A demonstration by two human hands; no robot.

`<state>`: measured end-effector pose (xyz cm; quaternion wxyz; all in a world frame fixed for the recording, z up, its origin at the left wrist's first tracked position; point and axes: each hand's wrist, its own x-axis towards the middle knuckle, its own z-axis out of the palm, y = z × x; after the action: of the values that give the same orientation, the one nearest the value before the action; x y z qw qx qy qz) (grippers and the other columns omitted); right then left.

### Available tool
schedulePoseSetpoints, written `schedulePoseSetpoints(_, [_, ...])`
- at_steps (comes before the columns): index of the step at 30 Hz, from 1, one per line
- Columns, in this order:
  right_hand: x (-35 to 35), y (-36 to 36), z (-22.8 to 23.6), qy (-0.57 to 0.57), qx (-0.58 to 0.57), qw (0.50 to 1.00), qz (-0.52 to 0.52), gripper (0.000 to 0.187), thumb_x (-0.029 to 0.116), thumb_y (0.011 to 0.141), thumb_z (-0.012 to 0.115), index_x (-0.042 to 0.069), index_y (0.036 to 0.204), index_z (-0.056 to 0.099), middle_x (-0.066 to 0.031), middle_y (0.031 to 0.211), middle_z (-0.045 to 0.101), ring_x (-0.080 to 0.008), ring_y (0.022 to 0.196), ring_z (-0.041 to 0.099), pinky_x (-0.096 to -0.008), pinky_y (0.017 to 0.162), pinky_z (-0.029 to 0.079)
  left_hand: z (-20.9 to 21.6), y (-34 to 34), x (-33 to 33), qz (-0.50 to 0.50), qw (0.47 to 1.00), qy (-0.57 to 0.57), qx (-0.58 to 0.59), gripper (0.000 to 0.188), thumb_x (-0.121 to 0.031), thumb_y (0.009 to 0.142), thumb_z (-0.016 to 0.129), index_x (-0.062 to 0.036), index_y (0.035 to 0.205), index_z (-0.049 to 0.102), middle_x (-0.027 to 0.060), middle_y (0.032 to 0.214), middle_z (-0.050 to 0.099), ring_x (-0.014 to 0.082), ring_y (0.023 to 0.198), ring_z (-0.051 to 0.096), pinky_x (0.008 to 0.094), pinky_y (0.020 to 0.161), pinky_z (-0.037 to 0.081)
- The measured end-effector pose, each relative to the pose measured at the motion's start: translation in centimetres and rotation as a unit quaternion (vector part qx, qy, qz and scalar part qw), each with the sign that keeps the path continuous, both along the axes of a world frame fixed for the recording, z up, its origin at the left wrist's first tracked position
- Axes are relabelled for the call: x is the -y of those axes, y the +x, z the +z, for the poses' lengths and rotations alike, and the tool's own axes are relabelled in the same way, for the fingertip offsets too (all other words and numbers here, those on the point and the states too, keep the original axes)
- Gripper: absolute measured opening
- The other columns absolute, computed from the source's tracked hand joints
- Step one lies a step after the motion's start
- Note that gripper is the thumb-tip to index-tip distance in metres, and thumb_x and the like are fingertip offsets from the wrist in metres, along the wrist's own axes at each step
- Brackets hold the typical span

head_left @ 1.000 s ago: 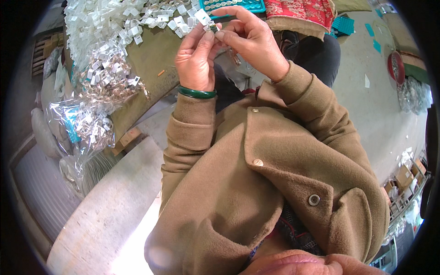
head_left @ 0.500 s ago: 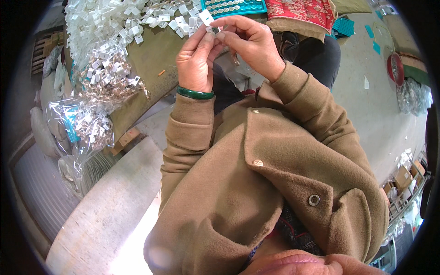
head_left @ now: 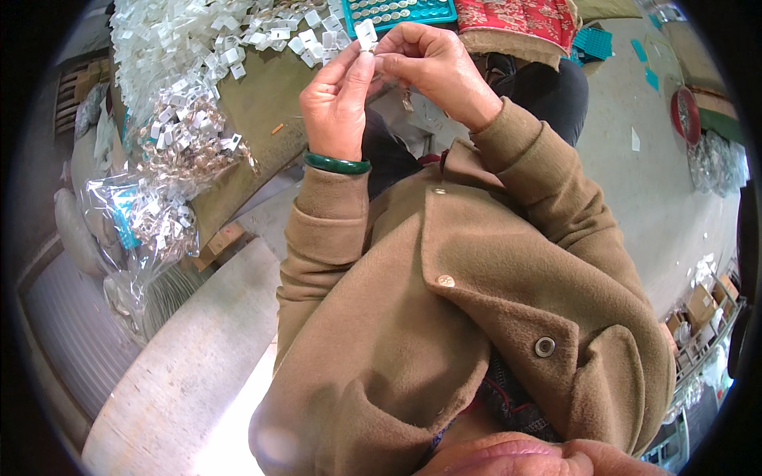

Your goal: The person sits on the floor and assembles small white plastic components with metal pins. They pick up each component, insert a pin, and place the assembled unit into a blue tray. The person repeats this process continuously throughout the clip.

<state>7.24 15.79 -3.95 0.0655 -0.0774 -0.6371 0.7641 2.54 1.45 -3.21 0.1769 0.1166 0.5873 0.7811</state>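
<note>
A small white plastic piece [head_left: 366,34] with a raised frame stands up from the fingertips of my left hand [head_left: 333,111], which pinches it between thumb and fingers. Around that wrist sits a green bangle [head_left: 337,164]. My right hand [head_left: 444,71] meets it from the right, thumb and forefinger pressed together at the lower end of the white piece. What those fingertips grip is too small to make out. A thin brownish strand [head_left: 407,101] hangs below my right hand.
On the olive-covered table [head_left: 262,163] lie a large pile of white plastic pieces [head_left: 175,44] and a heap mixed with brownish strands [head_left: 186,131]. A filled clear bag [head_left: 163,222] hangs by the edge. Beyond are a teal tray [head_left: 455,11] of round pieces and a red floral cushion [head_left: 516,17].
The white piece has turned more upright and shifted slightly right. Both hands stay together, and the right fingers have closed in nearer its base.
</note>
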Motion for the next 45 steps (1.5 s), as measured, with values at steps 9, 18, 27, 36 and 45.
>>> schedulePoseSetpoints(9, [-0.2,0.3,0.4,0.072,-0.07,0.995,0.02,0.018,0.004,0.088,0.063,0.006,0.105,0.061,0.0024,0.085,0.058,-0.0036,0.079,0.055,-0.0186,0.066,0.046,1.3,-0.3,0.5,0.054,0.988,-0.144,0.004,0.02,-0.012,0.092,0.064,0.0029,0.105,0.068,0.0071,0.086,0.072,0.0091,0.07,0.067,0.0166,0.05,0.044])
schedulePoseSetpoints(18, [0.4,0.2,-0.1,-0.015,-0.108,0.994,-0.001,0.007,0.004,0.088,0.06,0.008,0.09,0.055,0.0058,0.078,0.05,-0.0006,0.066,0.043,-0.0182,0.055,0.034,2.0,-0.5,1.1,0.016,0.975,0.07,0.213,0.022,-0.013,0.096,0.056,-0.0007,0.114,0.061,0.0135,0.102,0.071,0.0,0.053,0.045,0.0143,0.043,0.033])
schedulePoseSetpoints(27, [0.2,0.7,0.3,-0.12,-0.044,0.992,-0.011,0.012,0.005,0.088,0.066,0.007,0.093,0.056,0.0053,0.079,0.054,-0.0016,0.07,0.049,-0.0174,0.06,0.04,0.5,-1.9,2.3,-0.071,0.807,0.308,0.499,0.026,-0.014,0.099,0.053,-0.0003,0.121,0.055,0.0159,0.123,0.062,0.0011,0.071,0.066,0.0132,0.049,0.05])
schedulePoseSetpoints(36, [-2.9,0.9,0.4,0.307,-0.098,0.937,-0.133,0.012,0.009,0.089,0.068,0.002,0.098,0.066,-0.0047,0.087,0.066,-0.0102,0.078,0.062,-0.0252,0.071,0.051,0.7,-1.8,1.3,-0.029,0.958,0.09,0.271,0.024,-0.018,0.097,0.058,0.0019,0.111,0.062,0.0168,0.109,0.068,0.0172,0.095,0.07,0.0203,0.065,0.06])
schedulePoseSetpoints(45, [-5.0,-2.7,1.0,0.488,-0.131,0.852,-0.137,0.008,0.012,0.083,0.063,0.004,0.084,0.063,-0.0162,0.079,0.06,-0.036,0.075,0.062,-0.0441,0.066,0.05,0.2,-0.5,-0.1,-0.036,0.984,-0.05,0.167,0.016,-0.003,0.091,0.058,0.0026,0.106,0.06,0.0142,0.099,0.069,0.0171,0.082,0.069,0.0269,0.068,0.057])
